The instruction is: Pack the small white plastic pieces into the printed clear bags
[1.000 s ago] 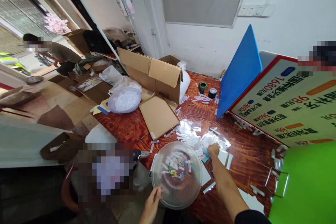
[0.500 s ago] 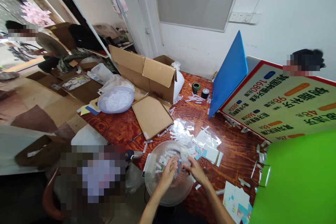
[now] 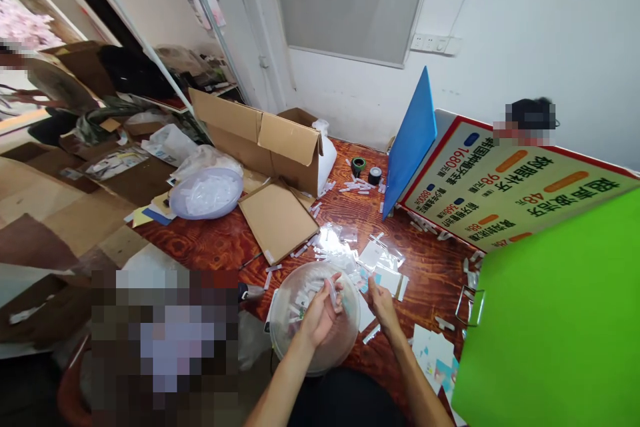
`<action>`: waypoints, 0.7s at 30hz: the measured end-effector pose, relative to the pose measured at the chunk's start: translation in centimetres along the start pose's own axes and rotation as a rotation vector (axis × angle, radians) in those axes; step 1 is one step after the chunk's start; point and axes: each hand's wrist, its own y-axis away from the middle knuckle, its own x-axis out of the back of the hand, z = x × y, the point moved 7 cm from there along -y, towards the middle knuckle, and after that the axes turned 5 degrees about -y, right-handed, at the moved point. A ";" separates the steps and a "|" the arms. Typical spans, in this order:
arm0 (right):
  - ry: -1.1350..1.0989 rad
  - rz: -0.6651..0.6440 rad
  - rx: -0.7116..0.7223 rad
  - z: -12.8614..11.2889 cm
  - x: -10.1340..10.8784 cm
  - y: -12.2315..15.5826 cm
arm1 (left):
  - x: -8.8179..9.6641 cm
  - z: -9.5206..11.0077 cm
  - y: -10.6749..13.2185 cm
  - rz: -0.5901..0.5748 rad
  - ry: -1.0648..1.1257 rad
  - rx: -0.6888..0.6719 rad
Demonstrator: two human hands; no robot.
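Observation:
My left hand (image 3: 320,319) is over a round translucent tub (image 3: 341,355), palm up, its fingers curled around a small translucent strip (image 3: 332,292). Small white pieces and a bit of green (image 3: 303,310) show inside the tub, partly hidden by that hand. My right hand (image 3: 382,307) is just beyond the tub's right rim, above printed cards (image 3: 396,281) and clear plastic sleeves. Its fingers are closed together; whatever they might hold is too small to make out.
White strips (image 3: 361,185) and two tape rolls (image 3: 375,176) lie farther back. A cardboard box (image 3: 290,147), a flat carton (image 3: 280,221) and a lavender basin (image 3: 206,197) stand left. Blue, printed and green boards (image 3: 550,307) border the right. Other people are beyond.
My hands have moved apart: the right has left the tub's inside and gone to the cards. The left has lifted and turned palm up. The view has shifted right.

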 end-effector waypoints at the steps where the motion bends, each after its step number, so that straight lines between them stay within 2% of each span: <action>1: -0.053 0.013 -0.018 -0.3 0.5 0.1 | -0.7 0.2 0.3 -0.021 0.035 0.024; 4: -0.275 0.005 -0.045 -1.2 1.2 0.8 | -1.7 0.3 0.8 -0.028 0.087 0.093; 8: -0.519 0.034 -0.037 -2.1 2.1 2.3 | -1.4 -0.2 0.6 0.031 0.129 0.150; 11: -0.584 0.057 -0.048 -2.3 3.0 3.2 | -1.1 -0.5 0.6 0.069 0.161 0.187; 15: -0.629 0.084 -0.055 -2.5 4.4 3.6 | -1.6 -0.5 1.2 0.083 0.236 0.225; 18: -0.688 0.102 -0.098 -2.3 5.1 3.7 | -2.0 -0.2 1.3 0.115 0.263 0.214; 21: -0.722 0.087 -0.139 -2.0 5.1 3.7 | -1.9 0.0 1.0 0.159 0.183 0.162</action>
